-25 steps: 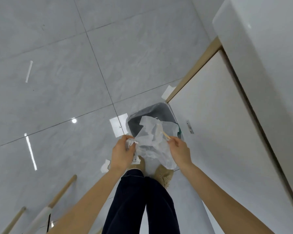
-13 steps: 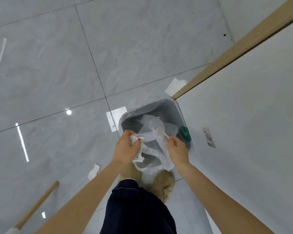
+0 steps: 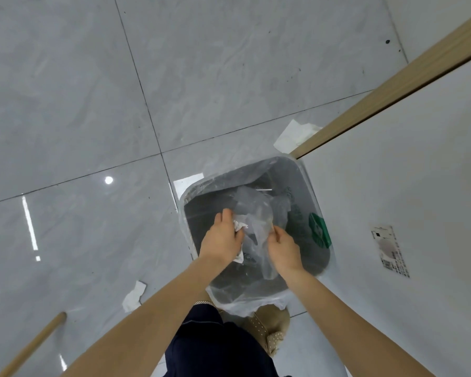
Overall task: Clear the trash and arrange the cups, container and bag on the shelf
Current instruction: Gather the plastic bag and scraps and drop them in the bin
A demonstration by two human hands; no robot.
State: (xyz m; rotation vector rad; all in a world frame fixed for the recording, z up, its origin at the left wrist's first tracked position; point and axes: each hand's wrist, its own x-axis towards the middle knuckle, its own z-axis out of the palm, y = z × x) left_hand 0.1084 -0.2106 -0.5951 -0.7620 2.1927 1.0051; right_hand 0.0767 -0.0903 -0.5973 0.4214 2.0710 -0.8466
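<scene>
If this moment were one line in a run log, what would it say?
step: binning trash | left hand: shut on crumpled paper | right hand: shut on clear plastic bag | both over lined trash bin | paper scraps on floor

Both your bare forearms reach forward and down from the bottom of the view, converging toward the middle. Your left hand [image 3: 222, 238] is back-up, knuckles toward the camera, fingers curled closed around crumpled white paper [image 3: 239, 227], with one finger sticking up at the top. Your right hand [image 3: 283, 247] sits just beside it, slightly lower, also back-up, with thumb and fingertips pinched closed on thin clear plastic [image 3: 256, 213]. The hands are near each other but not touching. Wrists are roughly straight, in line with the forearms. Your dark trouser leg and a beige shoe show below, between the arms.
</scene>
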